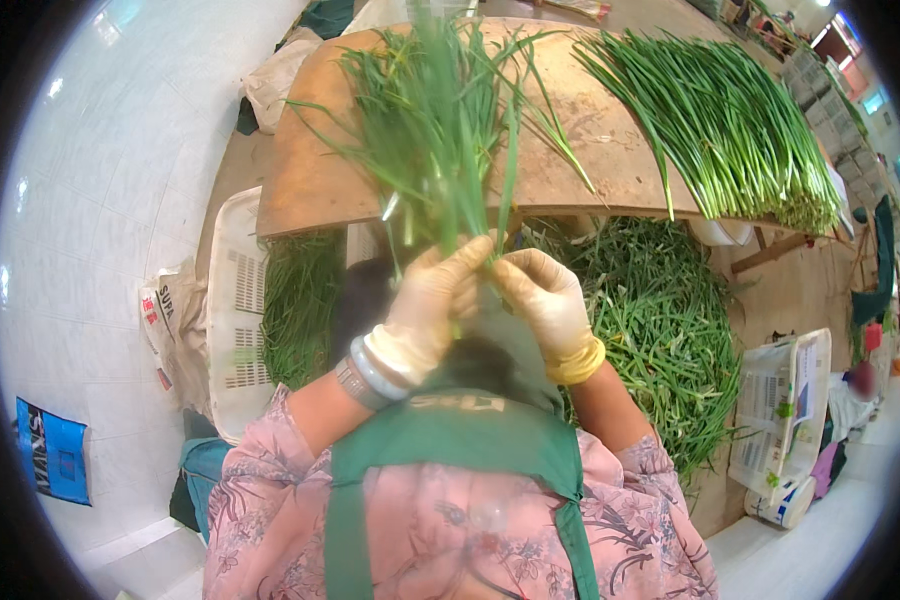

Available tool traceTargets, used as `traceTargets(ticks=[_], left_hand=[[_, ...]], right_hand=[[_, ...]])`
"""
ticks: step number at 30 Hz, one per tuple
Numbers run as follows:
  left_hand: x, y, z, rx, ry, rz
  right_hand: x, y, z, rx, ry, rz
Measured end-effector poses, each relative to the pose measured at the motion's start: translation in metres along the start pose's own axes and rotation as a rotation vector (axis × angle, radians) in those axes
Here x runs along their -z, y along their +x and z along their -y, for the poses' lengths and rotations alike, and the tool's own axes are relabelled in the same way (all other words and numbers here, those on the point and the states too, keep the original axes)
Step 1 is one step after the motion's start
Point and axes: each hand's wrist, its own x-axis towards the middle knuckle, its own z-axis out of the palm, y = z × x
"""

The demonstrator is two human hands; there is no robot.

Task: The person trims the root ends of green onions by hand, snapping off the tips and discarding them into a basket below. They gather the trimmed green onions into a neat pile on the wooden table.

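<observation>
Both my hands wear pale, thin gloves and meet in front of my chest. My left hand [422,308] is closed round the lower ends of a bunch of garlic chives [452,180], whose leaves point away from me and are smeared by motion. Close beside it, my right hand [545,298] pinches a few of the green leaves between thumb and fingers. Behind the held bunch, a loose heap of chives [385,85] lies on the wooden table [305,170]. Several single stalks [560,140] lie to its right.
A neat pile of chives [720,130] covers the table's right side. Below the edge, loose leaves [660,330] fill the right, and more greens [300,300] lie by a white plastic crate [232,350] at left. Another white crate [778,410] stands at right.
</observation>
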Motion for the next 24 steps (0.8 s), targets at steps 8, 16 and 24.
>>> traceTargets(ticks=[8, 16, 24], left_hand=[[-0.002, -0.009, 0.017, -0.195, 0.062, 0.005], [0.03, -0.015, -0.043, -0.491, -0.174, 0.143], [0.069, -0.011, -0.068, -0.064, -0.668, 0.358]], right_hand=[[0.015, -0.002, -0.045, -0.088, 0.366, -0.223], [0.133, -0.038, -0.053, -0.598, -1.658, 0.358], [0.094, 0.101, 0.058, 0.391, -1.666, -0.388]])
